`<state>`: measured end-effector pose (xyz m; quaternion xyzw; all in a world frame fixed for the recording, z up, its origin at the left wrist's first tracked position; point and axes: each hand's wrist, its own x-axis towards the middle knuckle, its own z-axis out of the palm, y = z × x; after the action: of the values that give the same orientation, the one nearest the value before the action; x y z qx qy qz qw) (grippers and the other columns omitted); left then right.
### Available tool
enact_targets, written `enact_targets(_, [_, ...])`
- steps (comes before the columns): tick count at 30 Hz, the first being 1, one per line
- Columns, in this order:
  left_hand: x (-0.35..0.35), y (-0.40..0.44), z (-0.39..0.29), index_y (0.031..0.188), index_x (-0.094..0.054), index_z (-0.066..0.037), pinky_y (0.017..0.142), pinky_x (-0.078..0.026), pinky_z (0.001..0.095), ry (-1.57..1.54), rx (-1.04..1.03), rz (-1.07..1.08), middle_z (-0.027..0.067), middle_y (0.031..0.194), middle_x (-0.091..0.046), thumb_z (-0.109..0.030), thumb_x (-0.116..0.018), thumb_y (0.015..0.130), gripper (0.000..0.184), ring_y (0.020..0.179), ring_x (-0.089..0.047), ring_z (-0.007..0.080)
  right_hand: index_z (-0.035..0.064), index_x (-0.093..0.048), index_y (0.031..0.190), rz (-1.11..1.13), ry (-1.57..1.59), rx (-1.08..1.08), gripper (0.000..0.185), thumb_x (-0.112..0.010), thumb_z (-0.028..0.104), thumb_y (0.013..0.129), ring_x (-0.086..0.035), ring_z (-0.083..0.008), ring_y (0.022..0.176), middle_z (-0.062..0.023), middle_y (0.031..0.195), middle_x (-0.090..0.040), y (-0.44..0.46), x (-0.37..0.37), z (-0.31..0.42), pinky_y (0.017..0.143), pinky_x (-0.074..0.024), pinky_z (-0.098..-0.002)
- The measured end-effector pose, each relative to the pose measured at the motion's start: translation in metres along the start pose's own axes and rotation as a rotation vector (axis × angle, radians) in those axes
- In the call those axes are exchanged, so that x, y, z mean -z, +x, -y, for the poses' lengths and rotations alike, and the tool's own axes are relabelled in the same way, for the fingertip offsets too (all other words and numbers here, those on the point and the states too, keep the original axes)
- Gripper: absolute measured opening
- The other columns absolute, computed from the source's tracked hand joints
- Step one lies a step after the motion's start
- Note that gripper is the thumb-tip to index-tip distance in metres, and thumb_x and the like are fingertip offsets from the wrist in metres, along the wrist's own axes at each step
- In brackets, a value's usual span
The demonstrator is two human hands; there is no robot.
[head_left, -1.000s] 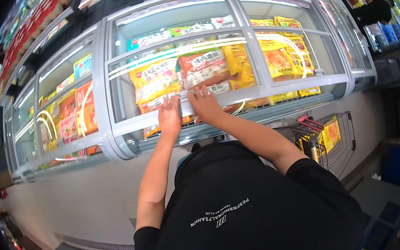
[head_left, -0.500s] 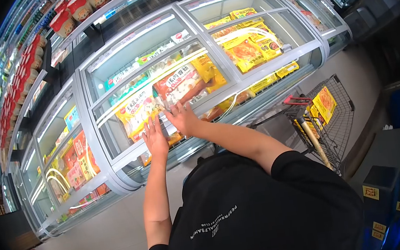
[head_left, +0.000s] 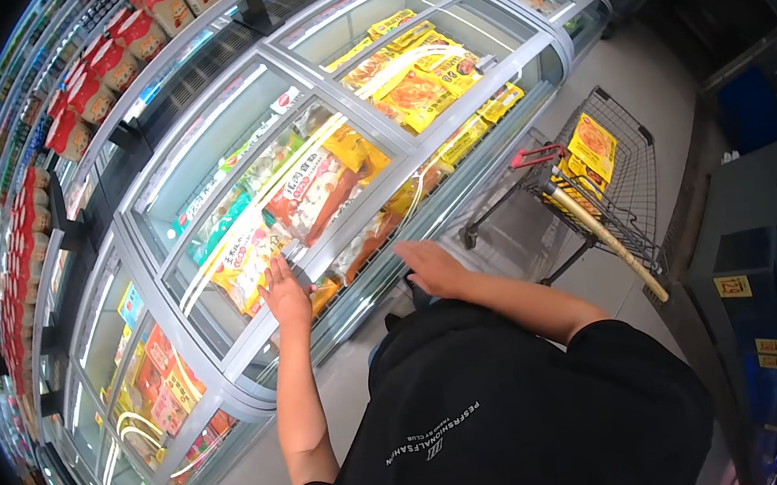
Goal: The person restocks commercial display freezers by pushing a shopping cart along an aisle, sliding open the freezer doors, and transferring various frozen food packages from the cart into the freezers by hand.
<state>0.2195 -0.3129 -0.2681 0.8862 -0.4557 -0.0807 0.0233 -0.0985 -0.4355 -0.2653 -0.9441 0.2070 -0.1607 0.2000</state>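
My left hand point(head_left: 286, 296) lies with its fingers stretched out on the front edge of a sliding glass freezer lid point(head_left: 225, 332), close to the small handle. Off the freezer's front rail, my right hand point(head_left: 433, 270) hovers in the air, fingers extended and holding nothing. Under the glass by my left hand is a white and yellow bag of frozen food point(head_left: 251, 264). Beside it lies a red and white bag point(head_left: 310, 199) with Chinese lettering. Yellow bags point(head_left: 419, 93) fill the compartment farther right.
A wire shopping cart point(head_left: 629, 184) with a wooden-looking handle stands to the right, holding yellow packages point(head_left: 591, 152). Red-lidded tubs point(head_left: 89, 95) line the shelf above the freezer. Dark bins point(head_left: 746, 271) with yellow price tags are at the lower right.
My right hand has left the freezer lid and moved right and back toward my body. My left hand remains at the lid edge. The view has shifted, bringing the cart closer.
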Motion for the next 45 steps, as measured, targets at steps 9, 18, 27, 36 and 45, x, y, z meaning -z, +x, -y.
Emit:
enact_targets(9, [0.017, -0.025, -0.045, 0.154, -0.031, 0.001, 0.12, -0.02, 0.0601, -0.22, -0.266, -0.125, 0.0256, 0.165, -0.015, -0.025, -0.09, 0.069, 0.106, 0.152, -0.021, 0.0432, 0.0026, -0.048, 0.139, -0.276, -0.164, -0.753, 0.06, -0.071, 0.005, 0.083, -0.058, -0.042, 0.116, -0.0233, 0.125, -0.061, -0.183, 0.082, -0.001, 0.098, -0.0485, -0.0476])
enact_targets(18, [0.031, -0.104, -0.264, 0.157, -0.027, -0.004, 0.12, -0.027, 0.0493, -0.571, -1.084, 0.031, 0.0317, 0.161, -0.021, -0.01, -0.09, 0.066, 0.11, 0.148, -0.024, 0.0484, 0.0012, -0.057, 0.123, -0.684, -0.43, -0.872, 0.044, -0.069, 0.004, 0.081, -0.061, -0.039, 0.105, -0.0188, 0.113, -0.064, -0.271, 0.159, 0.015, 0.091, -0.0509, -0.0464])
enact_targets(27, [0.063, -0.121, -0.433, 0.153, -0.036, -0.006, 0.117, -0.03, 0.056, -0.276, -1.334, -0.098, 0.0242, 0.161, -0.026, -0.011, -0.088, 0.068, 0.1, 0.145, -0.031, 0.049, 0.0038, -0.059, 0.105, -0.594, -0.59, -1.139, 0.051, -0.088, 0.025, 0.068, -0.059, -0.0369, 0.107, -0.0184, 0.111, -0.062, -0.38, 0.245, -0.045, 0.095, -0.0453, -0.0479])
enact_targets(36, [0.027, -0.101, -0.551, 0.081, -0.062, -0.009, 0.071, -0.055, 0.0433, 0.084, -1.235, -0.106, 0.0092, 0.087, -0.065, -0.017, -0.076, 0.068, 0.021, 0.08, -0.067, 0.0317, 0.0061, -0.07, 0.078, -0.179, -0.367, -1.335, 0.01, -0.075, 0.013, 0.073, -0.071, -0.0338, 0.082, -0.0138, 0.08, -0.071, -0.463, 0.281, -0.095, 0.078, -0.0549, -0.0459])
enact_targets(45, [0.019, -0.128, -0.568, 0.072, -0.072, -0.014, 0.064, -0.057, 0.0429, 0.241, -1.144, 0.069, 0.0075, 0.079, -0.072, -0.021, -0.069, 0.067, 0.01, 0.069, -0.07, 0.0307, 0.0056, -0.077, 0.086, 0.274, -0.087, -1.416, 0.02, -0.07, 0.02, 0.074, -0.073, -0.0337, 0.087, -0.0158, 0.09, -0.075, -0.477, 0.318, -0.104, 0.081, -0.0571, -0.044])
